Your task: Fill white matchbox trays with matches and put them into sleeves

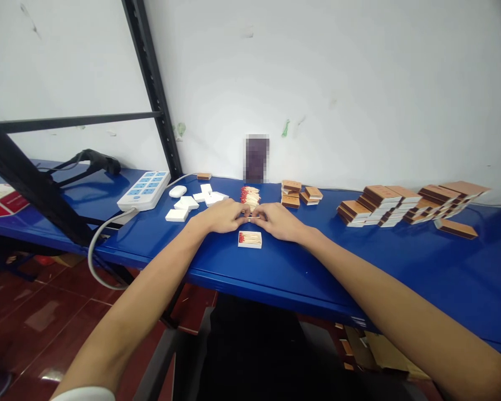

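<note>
My left hand and my right hand meet at the middle of the blue table, fingertips pinched close together on a few matches. Just behind the fingers lies a loose pile of red-tipped matches. In front of them, nearer to me, sits a white matchbox tray with matches lying in it, red heads to the left. To the left of my left hand are several white matchbox trays, scattered. Beyond my right hand, brown matchbox sleeves sit in a small group.
Stacks of matchboxes stand on the right of the blue table. A power strip and a white mouse-like object are on the left, near the black shelf post. A blurred dark rectangle leans on the wall.
</note>
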The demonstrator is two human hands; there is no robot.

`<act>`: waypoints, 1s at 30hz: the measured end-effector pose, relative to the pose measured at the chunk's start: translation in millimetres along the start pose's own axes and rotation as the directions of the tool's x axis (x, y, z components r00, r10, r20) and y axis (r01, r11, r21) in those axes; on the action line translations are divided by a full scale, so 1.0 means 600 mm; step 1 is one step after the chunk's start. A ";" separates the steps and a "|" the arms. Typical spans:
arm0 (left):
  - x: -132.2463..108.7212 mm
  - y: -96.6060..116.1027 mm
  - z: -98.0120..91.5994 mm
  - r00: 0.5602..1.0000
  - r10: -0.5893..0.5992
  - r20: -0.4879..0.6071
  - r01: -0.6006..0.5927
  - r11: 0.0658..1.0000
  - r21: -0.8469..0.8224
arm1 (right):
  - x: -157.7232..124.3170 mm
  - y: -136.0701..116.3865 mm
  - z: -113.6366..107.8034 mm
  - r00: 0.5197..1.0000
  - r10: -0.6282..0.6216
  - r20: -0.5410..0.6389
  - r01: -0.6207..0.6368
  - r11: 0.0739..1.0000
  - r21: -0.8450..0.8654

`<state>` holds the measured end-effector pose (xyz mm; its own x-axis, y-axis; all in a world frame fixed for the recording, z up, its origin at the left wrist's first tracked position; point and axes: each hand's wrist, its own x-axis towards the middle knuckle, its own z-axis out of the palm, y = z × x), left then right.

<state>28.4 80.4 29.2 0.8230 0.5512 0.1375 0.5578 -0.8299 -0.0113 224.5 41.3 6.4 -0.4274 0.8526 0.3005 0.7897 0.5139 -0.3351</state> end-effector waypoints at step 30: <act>-0.008 0.009 -0.006 1.000 0.003 0.029 -0.001 0.998 -0.066 | -0.003 -0.015 -0.023 0.999 -0.038 0.004 0.038 0.997 -0.074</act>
<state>26.8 72.8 31.9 0.8273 0.5512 0.1084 0.5487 -0.8343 0.0540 224.3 33.6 21.0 -0.4589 0.8327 0.3099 0.8030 0.5380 -0.2565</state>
